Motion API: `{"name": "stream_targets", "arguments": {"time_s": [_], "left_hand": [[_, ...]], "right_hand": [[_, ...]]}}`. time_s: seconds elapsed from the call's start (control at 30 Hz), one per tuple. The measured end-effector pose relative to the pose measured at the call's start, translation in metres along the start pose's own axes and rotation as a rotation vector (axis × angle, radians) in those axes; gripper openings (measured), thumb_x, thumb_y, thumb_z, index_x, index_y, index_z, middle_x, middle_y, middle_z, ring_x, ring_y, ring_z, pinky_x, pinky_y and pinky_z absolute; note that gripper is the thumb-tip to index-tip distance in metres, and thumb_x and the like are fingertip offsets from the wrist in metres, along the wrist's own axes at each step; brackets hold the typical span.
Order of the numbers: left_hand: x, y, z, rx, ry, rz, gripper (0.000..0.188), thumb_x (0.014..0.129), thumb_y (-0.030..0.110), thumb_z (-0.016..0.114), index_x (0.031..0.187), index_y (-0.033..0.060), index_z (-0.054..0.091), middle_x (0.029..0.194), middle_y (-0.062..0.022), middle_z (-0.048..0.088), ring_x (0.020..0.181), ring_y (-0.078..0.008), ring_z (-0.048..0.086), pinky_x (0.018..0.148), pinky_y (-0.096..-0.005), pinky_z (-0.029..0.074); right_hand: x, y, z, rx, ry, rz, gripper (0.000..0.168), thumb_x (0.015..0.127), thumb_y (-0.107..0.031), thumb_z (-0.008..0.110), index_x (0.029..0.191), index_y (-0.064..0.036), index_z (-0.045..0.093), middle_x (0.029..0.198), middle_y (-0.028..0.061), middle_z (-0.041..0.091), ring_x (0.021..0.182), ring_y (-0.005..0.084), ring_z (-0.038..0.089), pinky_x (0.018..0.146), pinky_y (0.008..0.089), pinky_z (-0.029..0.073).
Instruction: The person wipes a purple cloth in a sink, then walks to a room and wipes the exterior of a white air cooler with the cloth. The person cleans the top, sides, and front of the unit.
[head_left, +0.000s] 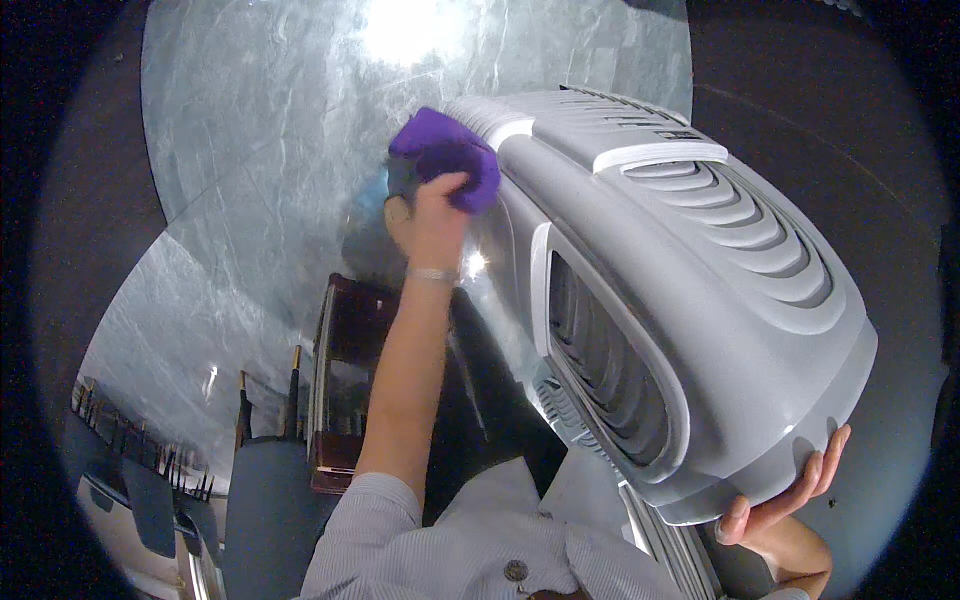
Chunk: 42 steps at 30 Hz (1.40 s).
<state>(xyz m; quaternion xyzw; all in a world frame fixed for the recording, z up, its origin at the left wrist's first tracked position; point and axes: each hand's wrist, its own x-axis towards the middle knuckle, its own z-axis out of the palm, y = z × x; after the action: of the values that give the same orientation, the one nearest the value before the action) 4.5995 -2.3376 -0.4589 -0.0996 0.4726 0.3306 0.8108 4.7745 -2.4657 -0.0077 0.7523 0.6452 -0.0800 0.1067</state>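
A large grey moulded plastic housing with curved, ribbed vents fills the right side, tilted towards the lower right. My left hand, with a bracelet at the wrist, grips a bunched purple cloth beside the upper left end of the housing. Motion blurs this hand, and whether the cloth touches the housing is not clear. At the housing's lower right edge, my right hand holds it from beneath, with the thumb nearer the middle and the fingers curled along the rim; part of the palm is hidden.
A grey marbled surface reflects a bright light at the top. Below my left forearm stands a dark red-framed case with clear panels. Grey upholstered seating is at the lower left, near slim dark legs with gold tips.
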Motion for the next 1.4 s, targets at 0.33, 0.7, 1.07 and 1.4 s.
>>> {"name": "stream_targets", "arguments": {"time_s": [0.33, 0.7, 1.07, 1.4], "left_hand": [[0.031, -0.01, 0.006, 1.009, -0.096, 0.151, 0.067, 0.071, 0.013, 0.07, 0.124, -0.0074, 0.036, 0.111, -0.0229, 0.054, 0.105, -0.0299, 0.054, 0.09, -0.0357, 0.042], [0.014, -0.013, 0.044, 1.782, 0.001, 0.577, 0.035, 0.068, 0.003, 0.06, 0.098, 0.0021, 0.043, 0.1, -0.0213, 0.047, 0.096, -0.0391, 0.05, 0.084, -0.0425, 0.043], [-0.013, 0.019, 0.018, 0.47, 0.049, -0.011, 0.029, 0.074, 0.013, 0.066, 0.097, -0.0039, 0.06, 0.085, -0.0053, 0.062, 0.075, -0.0137, 0.058, 0.067, -0.0273, 0.046], [-0.053, 0.049, 0.01, 0.763, -0.055, -0.221, 0.029, 0.069, 0.003, 0.056, 0.098, -0.0017, 0.058, 0.086, -0.0086, 0.062, 0.076, -0.0212, 0.059, 0.07, -0.0341, 0.049]], "right_hand": [[0.004, -0.002, -0.003, -0.012, -0.049, 0.0, 0.072, 0.083, -0.041, 0.037, 0.136, 0.005, 0.016, 0.137, 0.0358, 0.012, 0.129, 0.0468, 0.017, 0.102, 0.055, 0.015], [0.003, -0.002, 0.0, -0.001, -0.028, -0.013, 0.072, 0.084, -0.041, 0.037, 0.136, 0.003, 0.016, 0.138, 0.0347, 0.012, 0.13, 0.0459, 0.016, 0.103, 0.055, 0.015], [0.0, 0.001, 0.0, 0.022, -0.005, -0.008, 0.075, 0.078, -0.042, 0.042, 0.135, 0.002, 0.021, 0.135, 0.0368, 0.015, 0.126, 0.0497, 0.019, 0.099, 0.0634, 0.014], [0.003, -0.004, 0.014, 0.131, 0.12, 0.031, 0.067, 0.076, -0.043, 0.051, 0.123, 0.004, 0.039, 0.132, 0.0311, 0.029, 0.125, 0.0472, 0.023, 0.101, 0.0559, 0.018]]}}
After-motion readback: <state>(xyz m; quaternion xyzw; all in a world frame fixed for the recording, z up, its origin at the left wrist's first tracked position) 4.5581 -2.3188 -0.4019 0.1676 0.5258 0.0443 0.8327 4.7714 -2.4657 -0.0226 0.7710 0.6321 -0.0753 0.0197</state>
